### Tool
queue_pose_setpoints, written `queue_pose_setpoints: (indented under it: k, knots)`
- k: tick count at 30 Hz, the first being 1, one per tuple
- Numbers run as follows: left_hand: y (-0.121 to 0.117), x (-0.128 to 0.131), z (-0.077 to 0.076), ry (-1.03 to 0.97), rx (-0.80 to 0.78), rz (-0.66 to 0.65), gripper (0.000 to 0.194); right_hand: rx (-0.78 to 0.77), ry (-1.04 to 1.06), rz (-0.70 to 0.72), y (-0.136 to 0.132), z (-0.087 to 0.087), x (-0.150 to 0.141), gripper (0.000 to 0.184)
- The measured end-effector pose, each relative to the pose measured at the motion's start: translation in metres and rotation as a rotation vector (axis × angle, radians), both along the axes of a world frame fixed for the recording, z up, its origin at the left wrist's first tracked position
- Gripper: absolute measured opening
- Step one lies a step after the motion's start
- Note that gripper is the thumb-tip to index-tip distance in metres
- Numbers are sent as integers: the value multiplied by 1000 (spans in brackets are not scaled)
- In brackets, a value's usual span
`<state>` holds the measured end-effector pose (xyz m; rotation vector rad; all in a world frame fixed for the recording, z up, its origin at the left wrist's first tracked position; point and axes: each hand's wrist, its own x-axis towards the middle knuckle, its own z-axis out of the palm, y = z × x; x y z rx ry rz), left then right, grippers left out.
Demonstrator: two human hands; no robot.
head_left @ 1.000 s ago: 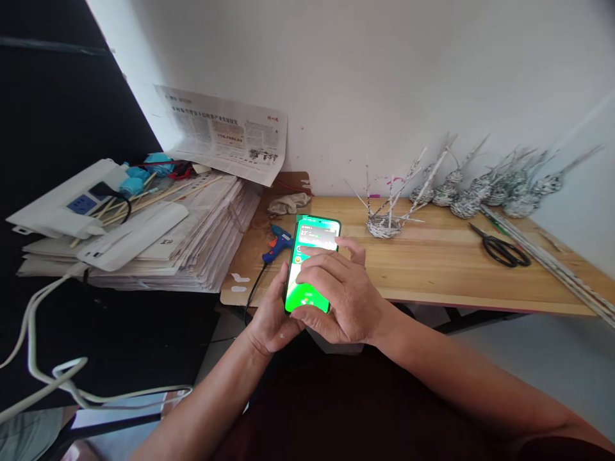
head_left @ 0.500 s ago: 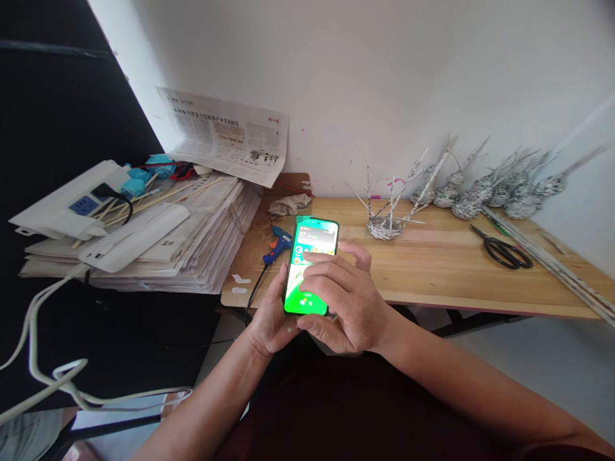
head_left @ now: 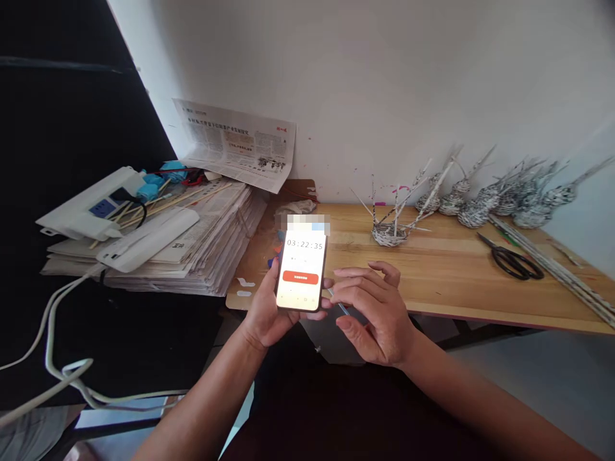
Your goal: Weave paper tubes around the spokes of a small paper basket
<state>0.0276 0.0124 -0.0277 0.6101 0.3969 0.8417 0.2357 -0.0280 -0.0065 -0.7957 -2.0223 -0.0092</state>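
A smartphone (head_left: 302,291) with a bright white screen rests in my left hand (head_left: 266,310), whose fingers wrap round its lower part. The screen reads 03:22:35 above a red button; its top edge is blurred out. My right hand (head_left: 377,310) hovers just right of the phone, fingers apart and slightly bent, holding nothing. Behind the phone, the glue gun (head_left: 272,261) is mostly hidden. Farther back on the wooden table (head_left: 456,282) stands a small woven paper basket (head_left: 390,235) with loose paper sticks rising from its rim.
Black scissors (head_left: 514,261) and long rolled-paper sticks (head_left: 557,266) lie on the right. Several woven paper pieces (head_left: 475,208) line the wall. To the left, a tall newspaper stack (head_left: 225,256) carries a white power strip (head_left: 148,240), with white cables (head_left: 50,326) hanging down.
The phone's screen has switched from a green home screen to a white page with a timer. My right hand has drawn away from the screen to the right.
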Motion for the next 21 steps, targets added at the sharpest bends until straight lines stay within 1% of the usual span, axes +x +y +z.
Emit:
queue_pose_setpoints:
  k: [5,8,10,15,21]
  knots:
    - [2,-3,5,75,-7,53,75,-1,9,0,0,-4,2,13]
    - [6,-8,10,148,-37,150,75,-9,1,-23,1,-8,7,10]
    - [10,-13,16,179,-52,236,71,-27,1,-43,2,-10,11,10]
    - [20,-28,36,305,-29,499,55,-47,-26,-79,5,-20,24,12]
    - [34,-48,68,361,9,642,45,-64,-139,-156,9,-36,43,14]
